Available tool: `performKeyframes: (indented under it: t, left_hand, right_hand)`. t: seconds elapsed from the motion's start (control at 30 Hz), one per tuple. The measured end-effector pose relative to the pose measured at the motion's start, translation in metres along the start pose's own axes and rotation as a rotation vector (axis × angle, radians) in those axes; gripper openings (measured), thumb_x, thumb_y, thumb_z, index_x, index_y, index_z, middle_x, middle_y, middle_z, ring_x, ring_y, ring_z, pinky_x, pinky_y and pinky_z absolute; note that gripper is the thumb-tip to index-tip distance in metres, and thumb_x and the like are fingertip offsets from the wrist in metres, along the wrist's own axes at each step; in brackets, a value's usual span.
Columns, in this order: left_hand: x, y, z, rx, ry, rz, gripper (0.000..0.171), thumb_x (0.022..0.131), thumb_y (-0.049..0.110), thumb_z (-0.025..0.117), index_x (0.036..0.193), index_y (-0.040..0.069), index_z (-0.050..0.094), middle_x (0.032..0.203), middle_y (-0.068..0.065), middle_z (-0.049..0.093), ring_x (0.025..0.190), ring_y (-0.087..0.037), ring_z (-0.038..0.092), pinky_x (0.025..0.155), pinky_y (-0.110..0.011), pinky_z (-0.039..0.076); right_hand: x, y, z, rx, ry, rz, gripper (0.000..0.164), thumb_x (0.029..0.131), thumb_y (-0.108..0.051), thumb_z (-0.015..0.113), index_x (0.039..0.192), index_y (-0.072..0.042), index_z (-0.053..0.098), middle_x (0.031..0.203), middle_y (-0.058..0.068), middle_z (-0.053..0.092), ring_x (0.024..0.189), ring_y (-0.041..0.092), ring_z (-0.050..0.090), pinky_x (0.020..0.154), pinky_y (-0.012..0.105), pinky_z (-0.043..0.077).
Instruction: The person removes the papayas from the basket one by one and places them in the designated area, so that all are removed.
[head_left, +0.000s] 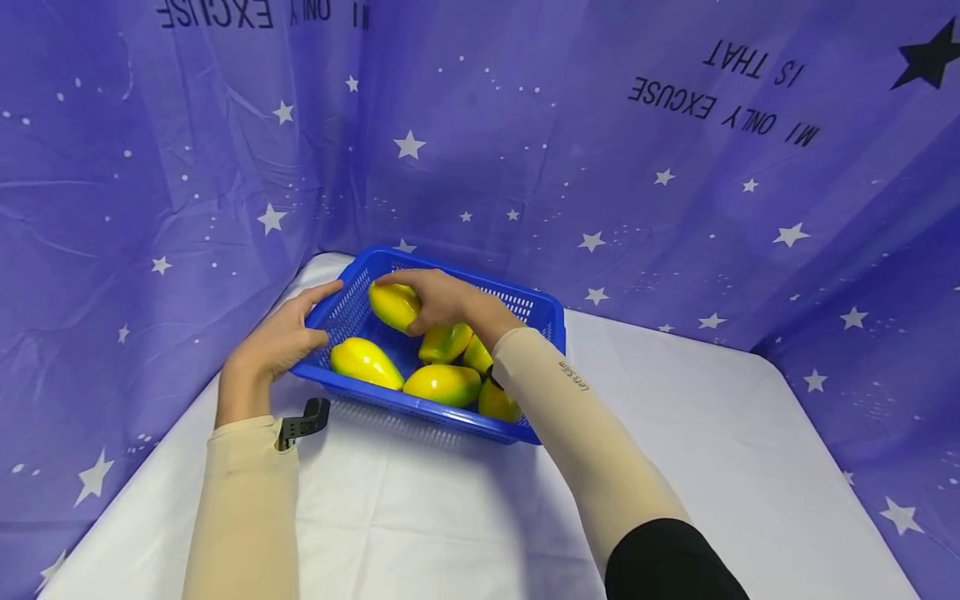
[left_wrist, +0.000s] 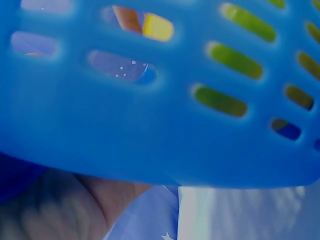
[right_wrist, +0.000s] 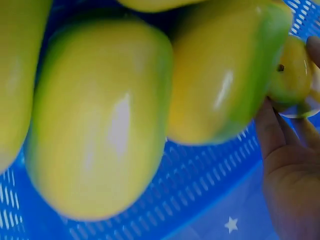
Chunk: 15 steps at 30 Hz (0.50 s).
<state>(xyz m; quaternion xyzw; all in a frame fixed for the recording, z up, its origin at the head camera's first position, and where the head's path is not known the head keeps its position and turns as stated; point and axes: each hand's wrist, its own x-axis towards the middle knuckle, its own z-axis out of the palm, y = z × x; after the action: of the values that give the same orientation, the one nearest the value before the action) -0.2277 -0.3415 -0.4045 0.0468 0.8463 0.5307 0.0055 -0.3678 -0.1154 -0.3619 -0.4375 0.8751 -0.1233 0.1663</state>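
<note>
A blue plastic basket (head_left: 420, 407) with slotted walls holds several glossy yellow-green mangoes. My left hand (head_left: 279, 337) grips its left end by the rim. The left wrist view shows the slotted basket wall (left_wrist: 125, 150) close up, with part of the left hand (left_wrist: 60, 210) below it. Reaching into the basket, my right hand (head_left: 442, 298) holds a mango (head_left: 393, 306) near the back left corner, fingers over its far side and thumb on the near side. Other mangoes lie around it, one at the front left (head_left: 366, 363) and one at the front middle (head_left: 442, 385).
The basket stands on a white-covered table (head_left: 420, 517), close to a purple curtain (head_left: 480, 167) printed with stars and letters. Table surface extends to the right and in front of it. A black wrist mount (head_left: 306, 423) sticks out from the left sleeve.
</note>
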Motion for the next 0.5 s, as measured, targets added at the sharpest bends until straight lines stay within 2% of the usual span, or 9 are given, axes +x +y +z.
performKeyframes:
  t: [0.2,0.33,0.5]
  left_hand:
    - [0.001,0.001,-0.001,0.009,-0.015,0.001,0.090,0.078,-0.007,0.050,0.157,0.020,0.019,0.152,-0.019,0.026,0.116,-0.039,0.039,0.092,-0.045,0.035]
    - [0.001,0.001,-0.001,0.004,-0.027,-0.007,0.089,0.079,-0.007,0.049,0.158,0.019,0.017,0.149,-0.021,0.027,0.113,-0.039,0.040,0.085,-0.040,0.039]
    - [-0.001,0.001,0.000,0.016,-0.029,-0.007,0.088,0.080,-0.007,0.049,0.158,0.019,0.016,0.155,-0.021,0.020,0.118,-0.040,0.035,0.088,-0.043,0.036]
  right_hand:
    - [-0.020,0.000,-0.016,-0.033,0.063,-0.038,0.084,0.079,-0.021,0.080,0.149,-0.039,0.037,0.150,-0.008,0.038,0.124,0.015,0.043,0.096,0.033,0.045]
    - [-0.036,0.001,-0.023,-0.027,0.093,-0.034,0.084,0.079,-0.023,0.080,0.149,-0.039,0.036,0.151,-0.011,0.035,0.128,0.014,0.041,0.096,0.032,0.045]
    - [-0.054,0.002,-0.028,-0.017,0.129,-0.037,0.083,0.080,-0.022,0.080,0.149,-0.039,0.037,0.151,-0.013,0.035,0.128,0.013,0.041,0.096,0.032,0.045]
